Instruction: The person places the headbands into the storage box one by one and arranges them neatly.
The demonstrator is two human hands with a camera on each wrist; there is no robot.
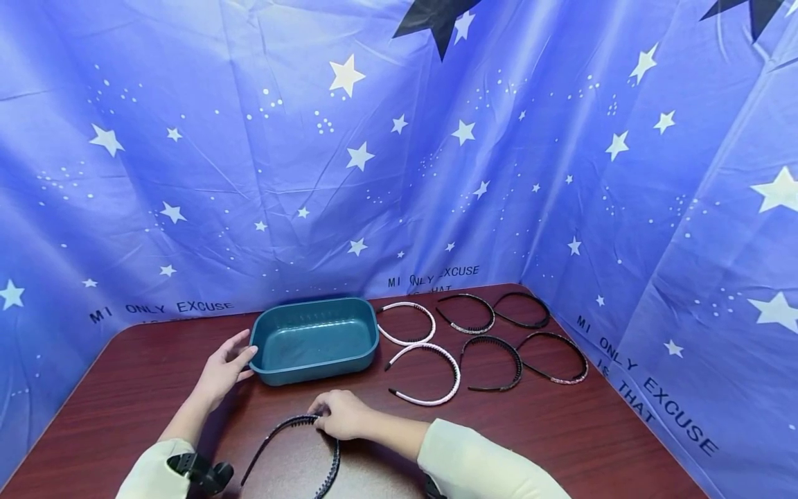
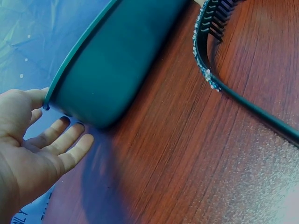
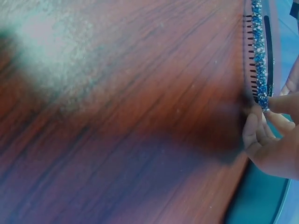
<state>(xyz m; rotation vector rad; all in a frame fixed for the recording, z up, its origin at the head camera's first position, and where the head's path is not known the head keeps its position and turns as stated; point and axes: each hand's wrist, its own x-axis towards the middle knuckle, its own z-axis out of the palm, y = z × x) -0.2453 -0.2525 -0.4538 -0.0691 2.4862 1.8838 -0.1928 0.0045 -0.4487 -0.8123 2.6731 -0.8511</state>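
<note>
Fingers of the right hand (image 1: 344, 414) are pinching a black, beady band (image 3: 258, 46) near the top of its curve, so holding that band is seeming to be the step going on. The band is touching those fingers, and its two legs are pointing away from the box (image 1: 312, 373), toward the near edge of the desk (image 1: 125, 416). Whether the legs are touching the desk, I cannot tell. The left hand (image 1: 223, 367) is touching the rim at the left end of the box, with fingers spreading out straight beside it, and the box is sitting by the far edge. The next move is likely calling for a snug pinch, a steady box and care with the little teeth inside the curve. Six other bands (image 1: 458, 374) are lying right of the box, reaching toward the right edge.
</note>
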